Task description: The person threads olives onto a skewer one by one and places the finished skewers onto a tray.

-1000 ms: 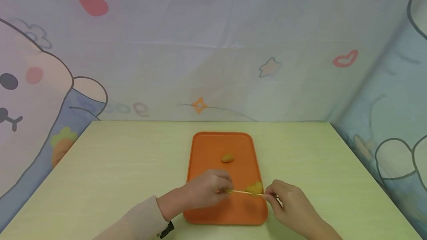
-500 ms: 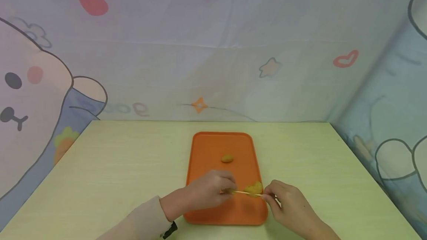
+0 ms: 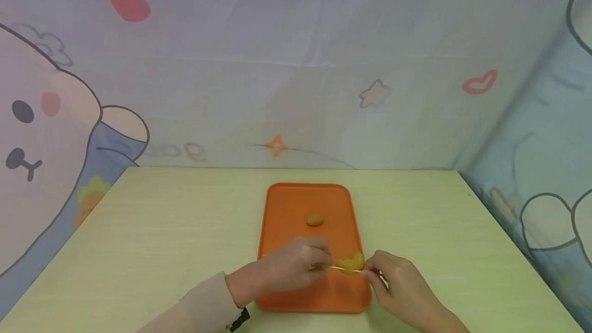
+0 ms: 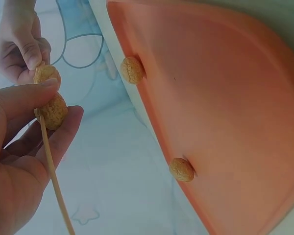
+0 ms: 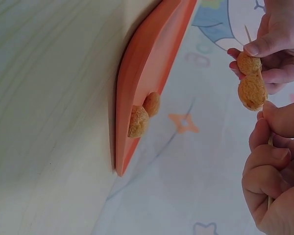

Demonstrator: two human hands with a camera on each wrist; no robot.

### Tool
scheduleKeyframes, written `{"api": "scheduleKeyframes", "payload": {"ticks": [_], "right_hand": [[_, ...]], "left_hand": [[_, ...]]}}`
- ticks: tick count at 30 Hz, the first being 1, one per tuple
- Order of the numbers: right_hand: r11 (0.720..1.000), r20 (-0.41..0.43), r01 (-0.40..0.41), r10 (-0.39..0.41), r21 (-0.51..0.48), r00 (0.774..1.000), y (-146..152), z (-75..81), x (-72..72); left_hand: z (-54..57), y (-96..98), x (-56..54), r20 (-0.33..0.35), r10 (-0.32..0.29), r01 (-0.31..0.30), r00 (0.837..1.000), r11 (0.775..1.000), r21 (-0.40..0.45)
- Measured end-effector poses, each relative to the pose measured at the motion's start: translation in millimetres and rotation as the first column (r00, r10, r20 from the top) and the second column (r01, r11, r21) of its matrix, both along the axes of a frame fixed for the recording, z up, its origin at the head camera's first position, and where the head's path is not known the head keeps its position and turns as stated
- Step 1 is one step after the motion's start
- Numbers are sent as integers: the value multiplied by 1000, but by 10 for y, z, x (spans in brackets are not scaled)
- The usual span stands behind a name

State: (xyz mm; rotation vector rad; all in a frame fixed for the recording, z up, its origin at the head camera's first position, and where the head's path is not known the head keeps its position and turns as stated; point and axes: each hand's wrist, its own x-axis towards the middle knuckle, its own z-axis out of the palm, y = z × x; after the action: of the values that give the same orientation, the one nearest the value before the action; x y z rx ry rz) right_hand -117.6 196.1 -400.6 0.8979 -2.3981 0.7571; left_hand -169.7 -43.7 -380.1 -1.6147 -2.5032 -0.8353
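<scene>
Above the orange tray (image 3: 305,299), both hands are on a thin wooden skewer (image 4: 54,178). Two wrinkled golden-brown fried balls sit side by side on it. My left hand (image 3: 298,263) pinches the outer ball (image 5: 249,63) between thumb and fingers, and the skewer's pointed end sticks out beyond it. Close to my right fingertips is the inner ball (image 5: 252,92). My right hand (image 3: 400,284) grips the skewer's other end with curled fingers. On the tray lie two more balls, a far ball (image 3: 315,220) and a near ball (image 4: 132,70) by the right rim.
The tray rests on a pale wood-grain table (image 3: 185,209), near its front edge. A printed cloth backdrop (image 3: 259,66) rises behind the table and along its sides. The left forearm, in a light sleeve (image 3: 203,302), crosses the table's front.
My left hand has slid a little to the right along the skewer, closer to my right hand. The right hand has shifted only slightly left. The loose balls have stayed put.
</scene>
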Motion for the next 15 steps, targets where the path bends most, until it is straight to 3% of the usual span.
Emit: {"api": "scheduleKeyframes", "payload": {"ticks": [15], "right_hand": [[1000, -11, 0, 0, -8, 1000, -2, -19, 5]], "left_hand": [[6, 47, 11, 15, -14, 14, 1000, 1000, 5]]}}
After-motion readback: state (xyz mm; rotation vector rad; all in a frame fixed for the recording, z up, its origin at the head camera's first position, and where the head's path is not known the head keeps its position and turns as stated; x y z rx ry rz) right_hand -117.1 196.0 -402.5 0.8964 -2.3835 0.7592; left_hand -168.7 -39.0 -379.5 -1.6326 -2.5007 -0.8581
